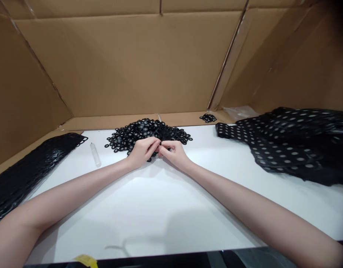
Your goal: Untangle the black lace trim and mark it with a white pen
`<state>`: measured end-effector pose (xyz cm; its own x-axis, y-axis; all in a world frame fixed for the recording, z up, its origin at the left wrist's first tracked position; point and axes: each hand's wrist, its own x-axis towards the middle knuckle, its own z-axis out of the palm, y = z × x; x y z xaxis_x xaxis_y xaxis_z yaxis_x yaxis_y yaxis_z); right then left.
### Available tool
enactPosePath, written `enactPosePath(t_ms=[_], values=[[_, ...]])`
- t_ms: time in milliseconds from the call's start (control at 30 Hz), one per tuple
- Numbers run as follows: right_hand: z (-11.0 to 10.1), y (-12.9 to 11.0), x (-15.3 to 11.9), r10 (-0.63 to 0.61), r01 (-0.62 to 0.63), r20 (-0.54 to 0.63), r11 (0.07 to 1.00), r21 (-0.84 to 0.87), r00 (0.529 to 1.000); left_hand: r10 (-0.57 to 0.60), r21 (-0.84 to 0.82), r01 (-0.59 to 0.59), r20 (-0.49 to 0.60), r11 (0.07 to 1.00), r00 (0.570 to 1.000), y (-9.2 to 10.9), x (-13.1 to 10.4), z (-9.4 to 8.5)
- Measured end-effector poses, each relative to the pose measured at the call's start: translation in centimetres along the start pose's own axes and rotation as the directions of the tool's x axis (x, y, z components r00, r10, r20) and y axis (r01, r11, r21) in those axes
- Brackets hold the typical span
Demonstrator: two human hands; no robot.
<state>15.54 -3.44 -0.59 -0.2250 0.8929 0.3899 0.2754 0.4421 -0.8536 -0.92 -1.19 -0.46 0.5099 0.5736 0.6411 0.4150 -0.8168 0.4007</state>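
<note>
Black small piece (pixel 160 143) is pinched between the left hand (pixel 142 152) and the right hand (pixel 175 153), at the near edge of a large pile (pixel 145 128) of rings, seemingly unworked; whether the small cluster (pixel 208 118) beyond, rightward, is finished, I cannot tell.

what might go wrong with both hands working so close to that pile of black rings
1. The small black piece at the fingertips of the left hand and right hand might slip and get lost among the black rings.
2. A hand could brush the heap's loose edge and scatter rings over the white table.
3. The clear tube lies near the left forearm, so a nudge might roll it.
</note>
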Motion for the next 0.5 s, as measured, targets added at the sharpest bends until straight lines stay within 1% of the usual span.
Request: enactPosePath(t_ms=[200,367,433,500], values=[[0.2,0.0,-0.2,-0.02,0.02,0.022,0.999,-0.031,1.0,-0.065,-0.003,0.065,-0.053,0.998,0.996,-0.3,0.0,0.0],[0.2,0.0,-0.3,0.033,-0.033,0.018,0.999,0.004,0.999,-0.021,-0.059,0.019,-0.03,0.998,0.999,-0.9,0.1,-0.3],[0.2,-0.1,-0.3,0.04,-0.04,0.025,0.999,0.007,0.999,-0.064,-0.07,0.059,-0.068,0.996,0.996,-1.5,0.3,-0.5],[0.3,-0.1,-0.3,0.042,-0.042,0.029,0.999,0.004,0.999,-0.152,-0.103,0.139,-0.129,0.985,0.98,-2.1,0.6,-0.7]])
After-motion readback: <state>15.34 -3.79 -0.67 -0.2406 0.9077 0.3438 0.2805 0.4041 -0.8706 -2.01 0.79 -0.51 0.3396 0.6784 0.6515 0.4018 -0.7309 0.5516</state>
